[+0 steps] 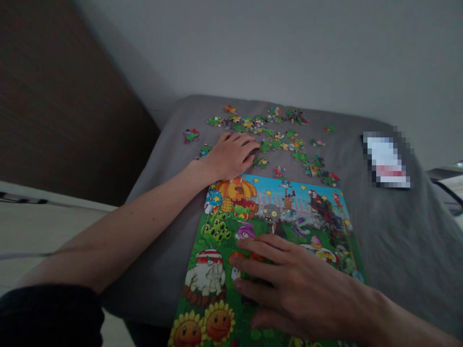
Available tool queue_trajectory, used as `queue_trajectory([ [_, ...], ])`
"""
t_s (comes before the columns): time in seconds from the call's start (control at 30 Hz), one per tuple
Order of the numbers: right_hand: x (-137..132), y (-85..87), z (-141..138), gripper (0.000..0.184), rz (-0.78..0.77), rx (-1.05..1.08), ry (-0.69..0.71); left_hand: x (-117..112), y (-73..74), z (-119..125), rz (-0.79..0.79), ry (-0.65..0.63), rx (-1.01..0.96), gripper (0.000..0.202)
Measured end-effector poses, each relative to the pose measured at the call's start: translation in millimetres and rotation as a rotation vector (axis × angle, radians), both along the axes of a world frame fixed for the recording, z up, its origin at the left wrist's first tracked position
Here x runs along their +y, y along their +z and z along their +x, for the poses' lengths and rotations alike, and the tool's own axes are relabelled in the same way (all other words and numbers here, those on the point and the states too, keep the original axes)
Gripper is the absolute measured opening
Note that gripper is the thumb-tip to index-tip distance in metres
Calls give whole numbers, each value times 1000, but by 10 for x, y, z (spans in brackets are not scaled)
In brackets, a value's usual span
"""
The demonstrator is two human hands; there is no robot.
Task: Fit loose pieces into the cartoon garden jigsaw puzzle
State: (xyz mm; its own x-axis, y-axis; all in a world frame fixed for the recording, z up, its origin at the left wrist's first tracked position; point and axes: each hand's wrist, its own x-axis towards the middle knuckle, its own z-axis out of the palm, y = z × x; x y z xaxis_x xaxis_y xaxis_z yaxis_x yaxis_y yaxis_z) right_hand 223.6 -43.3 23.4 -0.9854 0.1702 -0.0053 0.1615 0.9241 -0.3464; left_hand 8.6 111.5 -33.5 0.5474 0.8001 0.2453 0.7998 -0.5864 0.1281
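Loose jigsaw puzzle pieces [278, 140] lie scattered over the far part of a grey cloth surface. My left hand [233, 152] rests among them, palm down with its fingers spread; whether a piece lies under the fingertips is hidden. Closer to me is a colourful picture board [213, 231] with cartoon plants, sunflowers and a grey zombie figure. Over its middle my right hand [292, 284] reaches in from the right, fingers stretched out and apart, with nothing visible in it. It covers part of the picture.
A phone [387, 161], its screen pixelated, lies on the cloth [376, 231] at the right. The grey surface ends against a pale wall [271, 53] at the back. A dark brown panel [65, 96] stands on the left, and a black cable [448, 190] shows at the right edge.
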Motion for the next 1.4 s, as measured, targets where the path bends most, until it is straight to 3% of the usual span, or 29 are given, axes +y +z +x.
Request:
queue_trajectory([
  [0.27, -23, -45, 136, 57, 45, 30, 7, 1, 12, -5, -2, 1, 11, 38],
  [0.53, -11, -238, 122, 45, 149, 187, 0, 60, 19, -36, -15, 15, 34, 44],
  [0.77, 72, -178, 175, 40, 39, 209, -24, 31, 49, -31, -36, 37, 39, 44],
  [0.87, 248, -95, 337, 39, -5, 278, -188, 23, 54, -30, -38, 34, 33, 44],
  [1.07, 1015, -124, 824, 37, 136, 485, -839, 37, 55, -51, -42, 7, 49, 44],
  [1.23, 1480, -372, 1149, 42, 135, 385, -976, 49, 55, -75, -53, 18, 49, 44],
  [1.4, 1416, -573, 1236, 37, 91, 404, -1007, 70, 54, -103, -53, 25, 68, 44],
])
